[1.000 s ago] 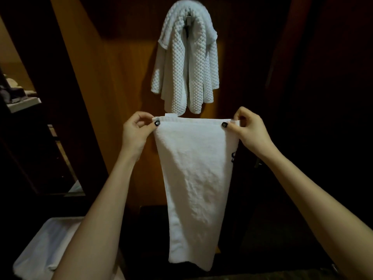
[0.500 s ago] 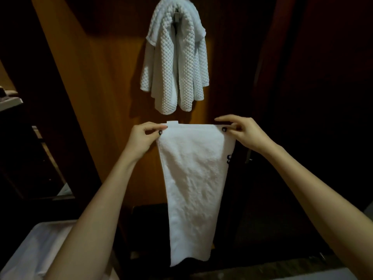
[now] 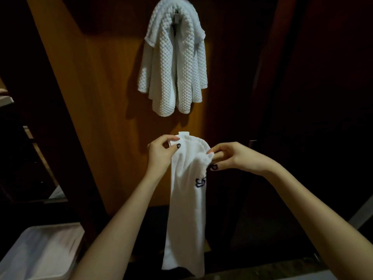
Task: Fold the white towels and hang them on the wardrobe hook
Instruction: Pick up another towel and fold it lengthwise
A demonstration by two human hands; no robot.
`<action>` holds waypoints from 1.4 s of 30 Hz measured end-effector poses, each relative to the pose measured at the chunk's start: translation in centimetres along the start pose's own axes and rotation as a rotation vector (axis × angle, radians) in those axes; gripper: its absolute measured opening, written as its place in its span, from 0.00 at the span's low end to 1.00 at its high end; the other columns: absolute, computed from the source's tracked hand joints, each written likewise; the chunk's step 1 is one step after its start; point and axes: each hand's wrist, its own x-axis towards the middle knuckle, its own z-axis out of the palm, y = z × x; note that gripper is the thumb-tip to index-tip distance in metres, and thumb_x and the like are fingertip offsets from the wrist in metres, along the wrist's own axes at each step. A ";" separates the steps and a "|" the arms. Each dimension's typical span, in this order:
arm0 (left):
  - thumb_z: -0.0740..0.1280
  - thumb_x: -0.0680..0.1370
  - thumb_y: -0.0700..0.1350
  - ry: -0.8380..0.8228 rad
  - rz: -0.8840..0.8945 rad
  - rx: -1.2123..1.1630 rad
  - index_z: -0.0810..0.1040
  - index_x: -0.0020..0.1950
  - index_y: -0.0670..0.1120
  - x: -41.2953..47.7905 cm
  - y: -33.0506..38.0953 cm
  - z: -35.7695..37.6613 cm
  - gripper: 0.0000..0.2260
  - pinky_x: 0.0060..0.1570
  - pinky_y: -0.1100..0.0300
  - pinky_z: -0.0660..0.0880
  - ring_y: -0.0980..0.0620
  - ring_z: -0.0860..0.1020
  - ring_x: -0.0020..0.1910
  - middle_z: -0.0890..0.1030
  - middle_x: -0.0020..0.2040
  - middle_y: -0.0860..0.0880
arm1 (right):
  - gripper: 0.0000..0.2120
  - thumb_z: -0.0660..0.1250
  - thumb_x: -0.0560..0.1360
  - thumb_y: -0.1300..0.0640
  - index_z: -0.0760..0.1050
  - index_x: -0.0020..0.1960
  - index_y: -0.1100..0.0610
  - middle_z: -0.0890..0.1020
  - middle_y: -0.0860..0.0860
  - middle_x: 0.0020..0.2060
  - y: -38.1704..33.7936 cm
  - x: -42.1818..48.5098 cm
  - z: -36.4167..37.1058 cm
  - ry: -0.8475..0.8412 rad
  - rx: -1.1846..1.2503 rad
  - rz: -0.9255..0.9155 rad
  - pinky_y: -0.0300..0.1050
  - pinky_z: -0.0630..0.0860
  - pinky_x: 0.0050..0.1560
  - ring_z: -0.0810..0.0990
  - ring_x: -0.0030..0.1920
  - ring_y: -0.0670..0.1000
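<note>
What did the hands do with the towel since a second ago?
The right hand carried its top corner leftward towards the left hand, folding the plain towel narrower. Both hands still pinch its top edge. The waffle towel still hangs on the hook.

The hanging towel is white cloth with a raised, waffle-like weave. The held towel is flatter, soft terry cloth. The wardrobe panel is smooth, satin-finished brown wood.

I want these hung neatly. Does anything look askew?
The waffle towel on the hook hangs bunched, its hems at uneven heights. The plain towel, pinched by left hand and right hand, is mid-fold, nothing odd.
</note>
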 end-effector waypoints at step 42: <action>0.70 0.72 0.30 -0.161 0.263 -0.159 0.77 0.43 0.49 3.8 5.1 -3.9 0.13 0.43 0.70 0.72 0.65 0.77 0.39 0.79 0.41 0.54 | 0.13 0.73 0.73 0.50 0.75 0.41 0.59 0.79 0.51 0.36 -4.5 4.6 -2.2 0.187 -0.622 -0.229 0.37 0.71 0.37 0.74 0.34 0.43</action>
